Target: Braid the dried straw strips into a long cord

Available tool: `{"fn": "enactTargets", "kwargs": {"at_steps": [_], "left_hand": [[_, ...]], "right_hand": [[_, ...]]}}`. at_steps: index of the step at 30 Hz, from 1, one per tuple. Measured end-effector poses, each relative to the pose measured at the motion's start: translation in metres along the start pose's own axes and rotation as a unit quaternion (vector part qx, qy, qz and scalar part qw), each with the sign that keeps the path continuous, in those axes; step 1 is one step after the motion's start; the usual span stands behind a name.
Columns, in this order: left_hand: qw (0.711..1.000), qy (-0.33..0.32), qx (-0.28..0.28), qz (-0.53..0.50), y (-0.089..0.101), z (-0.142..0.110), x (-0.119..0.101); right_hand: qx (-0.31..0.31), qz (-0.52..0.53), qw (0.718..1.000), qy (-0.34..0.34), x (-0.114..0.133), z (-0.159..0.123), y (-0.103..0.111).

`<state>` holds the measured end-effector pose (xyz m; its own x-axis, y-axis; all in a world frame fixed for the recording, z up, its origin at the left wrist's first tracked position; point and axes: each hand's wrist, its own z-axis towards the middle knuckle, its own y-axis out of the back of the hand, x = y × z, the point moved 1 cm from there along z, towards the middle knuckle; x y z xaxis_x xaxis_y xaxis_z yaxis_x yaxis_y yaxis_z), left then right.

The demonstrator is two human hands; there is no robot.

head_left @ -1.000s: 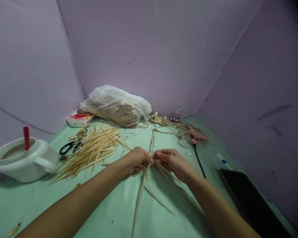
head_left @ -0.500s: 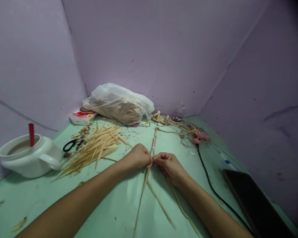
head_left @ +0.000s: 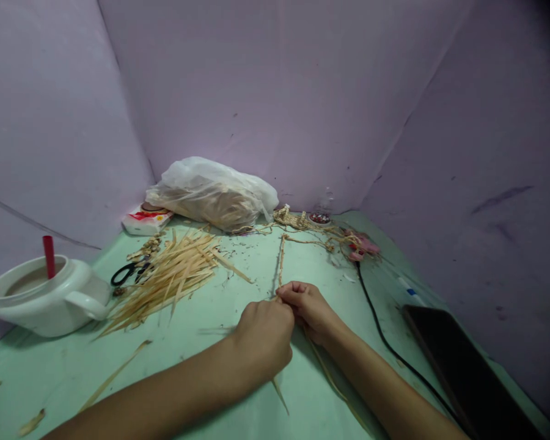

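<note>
Cord (head_left: pixel 281 260), likely pliable: hold toward table's (head_left: pixel 314 269) near edge, where right hand (head_left: pixel 302 302) pinches; left hand (head_left: pixel 266 336) clenched, contents hidden.

On the counter (head_left: pixel 169 339), a pot (head_left: pixel 50 308) is standing at the frame's left, with scissors (head_left: pixel 132 267) and strips (head_left: pixel 178 269) lying right of it. A bag (head_left: pixel 215 195) is resting behind the strips. Near centre, a braid (head_left: pixel 282 260) is stretching behind the right hand (head_left: pixel 309 308); a device (head_left: pixel 458 366) is lying at lower right.
</note>
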<state>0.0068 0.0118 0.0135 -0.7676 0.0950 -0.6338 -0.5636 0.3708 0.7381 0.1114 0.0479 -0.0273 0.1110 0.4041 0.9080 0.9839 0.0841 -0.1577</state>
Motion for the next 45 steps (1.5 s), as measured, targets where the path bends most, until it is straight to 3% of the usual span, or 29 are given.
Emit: {"fn": "enactTargets", "kwargs": {"at_steps": [3,6,7,8,10,12,13,15,18,22,25,29,32,34,36,40,45], "left_hand": [[0.995,-0.038,0.017,0.086,0.022,0.000,0.009],[0.976,-0.078,0.168,0.110,0.057,-0.002,0.018],[0.974,-0.085,0.192,0.086,0.068,-0.002,0.020],[0.980,-0.083,0.176,0.052,0.078,0.000,0.020],[0.994,-0.030,0.090,-0.051,0.087,0.008,0.020],[0.981,0.056,0.002,-0.185,0.081,0.019,0.020],[0.964,0.091,-0.010,-0.251,0.072,0.025,0.020],[0.934,0.120,0.043,-0.334,0.051,0.036,0.022],[0.909,0.098,0.131,-0.384,0.025,0.047,0.028],[0.934,0.090,0.100,-0.330,0.016,0.051,0.034],[0.954,0.110,0.074,-0.269,0.016,0.050,0.029],[0.966,0.136,0.057,-0.210,0.012,0.051,0.025],[0.975,0.123,0.012,-0.185,0.006,0.054,0.029],[0.975,0.105,-0.010,-0.195,0.002,0.057,0.034],[0.973,0.096,-0.020,-0.211,-0.001,0.057,0.036],[0.960,0.116,-0.021,-0.253,-0.001,0.052,0.029],[0.931,0.183,0.028,-0.316,0.004,0.043,0.017]], "right_hand": [[0.018,-0.013,1.000,0.000,0.003,0.000,0.001],[0.026,-0.019,0.999,-0.001,0.004,0.000,0.002],[0.028,-0.020,0.999,0.001,0.004,0.001,0.003],[0.030,-0.018,0.999,0.004,0.004,0.001,0.003],[0.035,-0.012,0.999,0.007,0.003,0.002,0.003],[0.040,-0.006,0.999,0.012,0.002,0.002,0.003],[0.044,-0.004,0.999,0.017,0.002,0.002,0.003],[0.056,0.001,0.998,0.029,0.002,0.002,0.004],[0.082,0.005,0.996,0.038,0.004,0.003,0.004],[0.069,-0.093,0.991,0.068,0.003,0.007,0.007],[0.027,-0.260,0.954,0.149,0.002,0.007,0.009],[-0.020,-0.486,0.836,0.256,0.004,-0.005,0.008],[-0.040,-0.605,0.746,0.276,0.009,-0.015,0.004],[-0.044,-0.646,0.711,0.274,0.012,-0.018,0.002],[-0.058,-0.665,0.698,0.259,0.015,-0.021,0.001],[-0.096,-0.677,0.701,0.202,0.023,-0.033,-0.005],[-0.068,-0.688,0.705,0.161,0.024,-0.047,-0.020]]}}
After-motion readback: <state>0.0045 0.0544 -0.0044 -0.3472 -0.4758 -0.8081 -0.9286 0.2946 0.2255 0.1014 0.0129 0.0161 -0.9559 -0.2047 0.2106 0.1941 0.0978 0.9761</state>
